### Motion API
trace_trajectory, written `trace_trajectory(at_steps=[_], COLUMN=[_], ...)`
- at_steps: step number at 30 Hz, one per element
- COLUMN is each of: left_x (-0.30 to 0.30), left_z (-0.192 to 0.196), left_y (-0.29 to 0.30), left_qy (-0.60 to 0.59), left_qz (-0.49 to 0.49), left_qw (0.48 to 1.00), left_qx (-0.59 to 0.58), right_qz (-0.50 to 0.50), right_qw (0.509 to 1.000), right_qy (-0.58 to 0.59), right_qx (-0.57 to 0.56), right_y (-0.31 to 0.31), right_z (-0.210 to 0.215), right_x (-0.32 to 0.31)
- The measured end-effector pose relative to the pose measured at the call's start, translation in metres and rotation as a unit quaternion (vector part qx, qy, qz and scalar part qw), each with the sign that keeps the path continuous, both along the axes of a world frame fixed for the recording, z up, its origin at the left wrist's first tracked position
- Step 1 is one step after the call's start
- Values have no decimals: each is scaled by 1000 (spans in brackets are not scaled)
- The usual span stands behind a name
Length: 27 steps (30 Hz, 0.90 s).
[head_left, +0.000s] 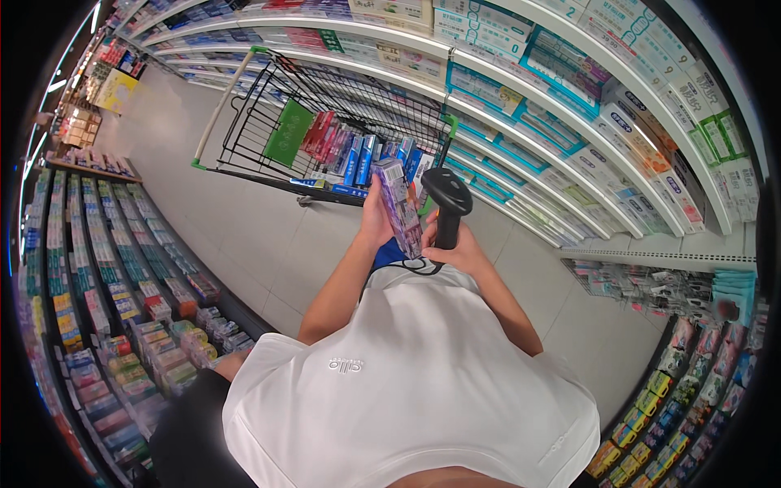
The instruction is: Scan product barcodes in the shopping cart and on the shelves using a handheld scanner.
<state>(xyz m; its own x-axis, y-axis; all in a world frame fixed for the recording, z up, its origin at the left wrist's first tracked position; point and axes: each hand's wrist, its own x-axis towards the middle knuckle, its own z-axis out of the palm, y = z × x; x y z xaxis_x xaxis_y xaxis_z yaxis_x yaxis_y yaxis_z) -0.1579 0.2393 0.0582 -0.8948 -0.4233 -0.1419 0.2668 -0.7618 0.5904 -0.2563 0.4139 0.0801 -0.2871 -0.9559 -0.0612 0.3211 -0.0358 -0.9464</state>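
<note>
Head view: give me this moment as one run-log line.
left hand: holds purple box | right hand: grips black scanner by handle, beside box | ahead: shopping cart, blue boxes inside

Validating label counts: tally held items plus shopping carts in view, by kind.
Long purple printed carton, held: 1
Black plastic handheld scanner, held: 1
Black wire shopping cart with a green panel: 1
Total: 3
</note>
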Motion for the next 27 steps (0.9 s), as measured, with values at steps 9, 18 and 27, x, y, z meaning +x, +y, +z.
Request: trace_trajectory(at_steps=[9, 18, 27], left_x=[-2, -4, -2], left_z=[-2, 2, 3], left_y=[6, 10, 11], left_qy=[-35, -50, -48], left_qz=[20, 3, 0], left_qw=[999, 999, 998], left_qx=[25, 18, 27], right_qz=[47, 44, 53], right_qw=[999, 998, 996], right_qy=[21, 48, 71], right_qx=[15, 18, 20], right_y=[0, 0, 0], right_z=[7, -1, 2], right_x=[5, 3, 5])
